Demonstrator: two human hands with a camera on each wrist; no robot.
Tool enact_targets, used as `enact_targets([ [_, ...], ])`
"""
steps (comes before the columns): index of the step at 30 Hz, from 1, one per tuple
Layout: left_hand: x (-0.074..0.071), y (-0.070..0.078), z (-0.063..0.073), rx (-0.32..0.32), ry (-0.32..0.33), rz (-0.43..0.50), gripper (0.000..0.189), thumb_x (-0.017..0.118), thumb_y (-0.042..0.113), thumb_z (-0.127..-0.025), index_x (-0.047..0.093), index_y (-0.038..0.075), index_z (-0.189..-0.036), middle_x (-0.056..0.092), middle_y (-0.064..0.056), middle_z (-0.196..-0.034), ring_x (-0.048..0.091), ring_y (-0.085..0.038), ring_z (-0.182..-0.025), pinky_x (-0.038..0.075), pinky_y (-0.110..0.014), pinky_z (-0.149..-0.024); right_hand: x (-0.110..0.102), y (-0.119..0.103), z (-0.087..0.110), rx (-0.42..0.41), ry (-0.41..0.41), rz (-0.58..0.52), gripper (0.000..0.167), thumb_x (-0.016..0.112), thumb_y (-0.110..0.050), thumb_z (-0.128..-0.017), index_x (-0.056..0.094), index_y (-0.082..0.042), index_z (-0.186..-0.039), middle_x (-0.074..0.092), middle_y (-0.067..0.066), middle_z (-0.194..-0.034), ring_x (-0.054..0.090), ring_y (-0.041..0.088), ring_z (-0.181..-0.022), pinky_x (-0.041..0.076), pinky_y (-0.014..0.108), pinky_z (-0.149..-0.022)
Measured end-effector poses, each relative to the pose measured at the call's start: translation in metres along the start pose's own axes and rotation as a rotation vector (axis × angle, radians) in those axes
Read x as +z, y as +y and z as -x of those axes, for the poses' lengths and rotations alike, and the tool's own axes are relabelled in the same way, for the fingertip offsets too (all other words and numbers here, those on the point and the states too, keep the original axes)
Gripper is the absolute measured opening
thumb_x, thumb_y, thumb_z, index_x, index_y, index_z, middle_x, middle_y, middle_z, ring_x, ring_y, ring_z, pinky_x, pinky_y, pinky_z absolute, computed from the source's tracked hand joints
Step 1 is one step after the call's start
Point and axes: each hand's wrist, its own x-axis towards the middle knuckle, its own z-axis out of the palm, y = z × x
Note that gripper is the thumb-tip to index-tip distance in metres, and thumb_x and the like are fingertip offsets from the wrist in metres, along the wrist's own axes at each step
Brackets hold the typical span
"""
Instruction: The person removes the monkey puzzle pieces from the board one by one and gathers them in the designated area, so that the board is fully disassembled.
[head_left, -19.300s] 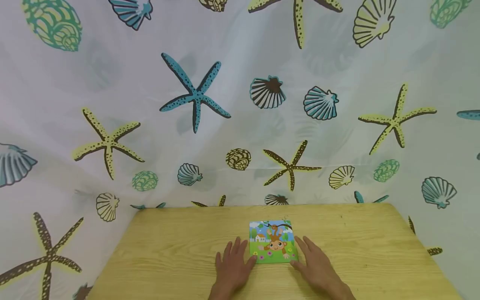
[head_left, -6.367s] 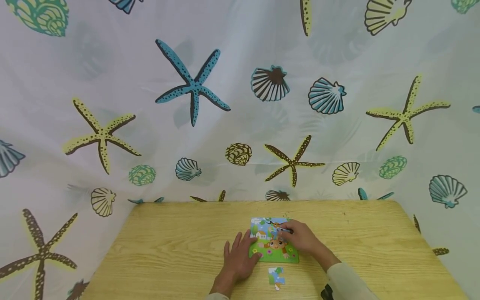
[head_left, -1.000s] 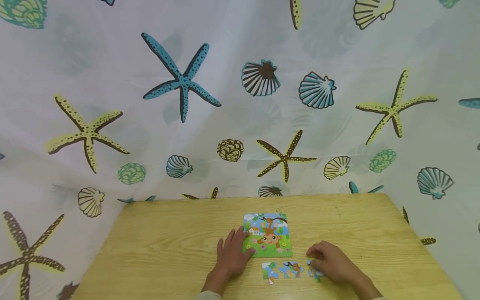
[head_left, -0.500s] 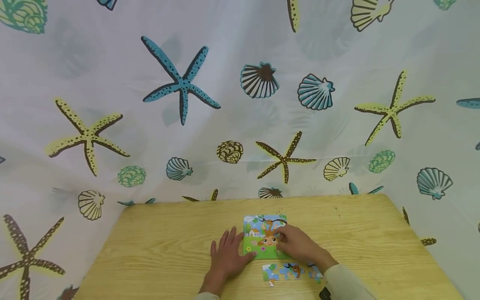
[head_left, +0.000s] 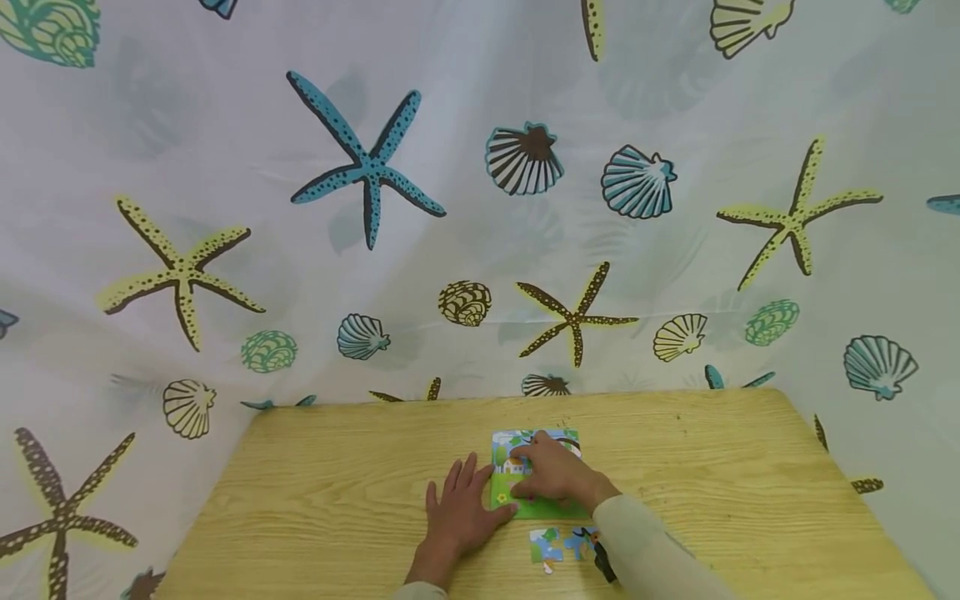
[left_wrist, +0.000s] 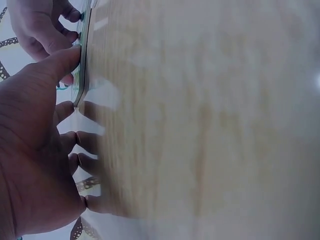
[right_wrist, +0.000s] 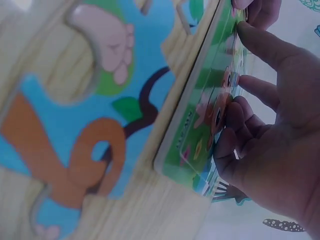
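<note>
A square jigsaw puzzle point(head_left: 504, 500) with a monkey, a house and green grass lies on the wooden table. My left hand point(head_left: 457, 518) rests at its left side, fingers spread, its thumb on the front left corner. My right hand point(head_left: 557, 471) is over the middle of the puzzle and hides much of the monkey. In the right wrist view its thumb and index finger reach the picture with a gap between them, while the other fingers bend against the board. In front lie a loose puzzle piece with a tree point(head_left: 545, 546) and another with a branch and tail point(right_wrist: 95, 125).
The wooden table point(head_left: 360, 483) reaches back to a white curtain point(head_left: 420, 350) printed with starfish and shells. My right sleeve point(head_left: 652, 550) and a black wrist device point(head_left: 604, 563) pass over the area right of the loose pieces.
Over the last second my right hand left a third loose piece on the right and moved left across the puzzle. The left hand stays beside the board. Earlier, no pieces lay in front.
</note>
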Motion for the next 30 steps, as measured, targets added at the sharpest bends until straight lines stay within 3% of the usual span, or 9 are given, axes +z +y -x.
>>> enact_targets([
  [6, -0.002, 0.000, 0.001, 0.003, 0.014, -0.029, 0.075, 0.063, 0.066, -0.080, 0.050, 0.022, -0.140, 0.032, -0.008, -0.158, 0.027, -0.035, -0.145, 0.015, -0.072, -0.110, -0.001, -0.005, -0.004, 0.037, -0.029, -0.045, 0.047, 0.079, -0.030, -0.078, 0.067, -0.016, -0.120, 0.054, 0.009, -0.110, 0.048, 0.016, -0.086, 0.048, 0.032, -0.073],
  [11, -0.002, -0.002, 0.001, 0.007, 0.049, -0.040, 0.074, 0.065, 0.065, -0.079, 0.053, 0.022, -0.138, 0.035, -0.008, -0.156, 0.031, -0.036, -0.143, 0.021, -0.071, -0.108, 0.001, -0.009, -0.009, 0.068, -0.057, -0.071, 0.059, 0.082, -0.028, -0.075, 0.062, -0.017, -0.129, 0.052, 0.016, -0.125, 0.051, 0.021, -0.098, 0.050, 0.036, -0.075],
  [13, -0.001, -0.003, 0.001, 0.009, 0.059, -0.044, 0.073, 0.066, 0.064, -0.079, 0.054, 0.022, -0.137, 0.037, -0.008, -0.155, 0.032, -0.036, -0.142, 0.022, -0.071, -0.108, 0.002, -0.011, -0.011, 0.085, -0.077, -0.098, 0.061, 0.082, -0.027, -0.076, 0.060, -0.019, -0.132, 0.059, 0.017, -0.119, 0.060, 0.024, -0.091, 0.051, 0.033, -0.068],
  [15, -0.001, -0.003, 0.001, 0.010, 0.060, -0.044, 0.073, 0.066, 0.064, -0.079, 0.054, 0.022, -0.137, 0.037, -0.009, -0.155, 0.032, -0.036, -0.142, 0.022, -0.071, -0.107, 0.002, -0.012, -0.012, 0.100, -0.097, -0.133, 0.059, 0.080, -0.023, -0.077, 0.060, -0.018, -0.132, 0.068, 0.013, -0.101, 0.065, 0.022, -0.075, 0.049, 0.029, -0.059],
  [18, 0.000, -0.002, 0.001, 0.006, 0.058, -0.041, 0.073, 0.067, 0.064, -0.079, 0.054, 0.022, -0.137, 0.037, -0.008, -0.155, 0.032, -0.036, -0.142, 0.022, -0.071, -0.108, 0.002, -0.013, -0.013, 0.119, -0.120, -0.181, 0.057, 0.077, -0.013, -0.078, 0.059, -0.016, -0.131, 0.071, 0.004, -0.076, 0.063, 0.017, -0.051, 0.046, 0.025, -0.049],
  [19, -0.001, -0.001, 0.001, 0.001, 0.055, -0.037, 0.073, 0.067, 0.064, -0.079, 0.054, 0.022, -0.137, 0.036, -0.008, -0.156, 0.031, -0.036, -0.143, 0.021, -0.070, -0.109, 0.001, -0.014, -0.013, 0.125, -0.126, -0.200, 0.056, 0.076, -0.010, -0.077, 0.060, -0.015, -0.131, 0.071, 0.005, -0.076, 0.062, 0.016, -0.050, 0.046, 0.025, -0.049],
  [23, -0.002, 0.001, 0.003, -0.003, 0.049, -0.027, 0.073, 0.066, 0.065, -0.078, 0.054, 0.023, -0.137, 0.035, -0.007, -0.156, 0.031, -0.035, -0.143, 0.021, -0.070, -0.109, -0.004, -0.017, -0.014, 0.166, -0.143, -0.225, 0.052, 0.076, -0.007, -0.075, 0.061, -0.016, -0.124, 0.066, 0.011, -0.110, 0.059, 0.015, -0.057, 0.046, 0.027, -0.056],
  [26, -0.001, 0.001, 0.003, 0.002, 0.049, -0.021, 0.073, 0.066, 0.065, -0.078, 0.054, 0.023, -0.137, 0.035, -0.007, -0.156, 0.031, -0.035, -0.143, 0.021, -0.071, -0.109, -0.005, -0.020, -0.016, 0.228, -0.159, -0.267, 0.047, 0.078, -0.006, -0.076, 0.060, -0.019, -0.117, 0.053, 0.017, -0.126, 0.058, 0.018, -0.059, 0.044, 0.029, -0.052],
  [30, 0.000, 0.000, 0.003, 0.001, 0.046, -0.020, 0.074, 0.065, 0.066, -0.078, 0.053, 0.024, -0.138, 0.034, -0.007, -0.157, 0.030, -0.035, -0.144, 0.021, -0.071, -0.109, -0.004, -0.020, -0.019, 0.269, -0.139, -0.314, 0.045, 0.078, -0.001, -0.076, 0.058, -0.021, -0.111, 0.044, 0.020, -0.130, 0.055, 0.024, -0.066, 0.042, 0.029, -0.047],
])
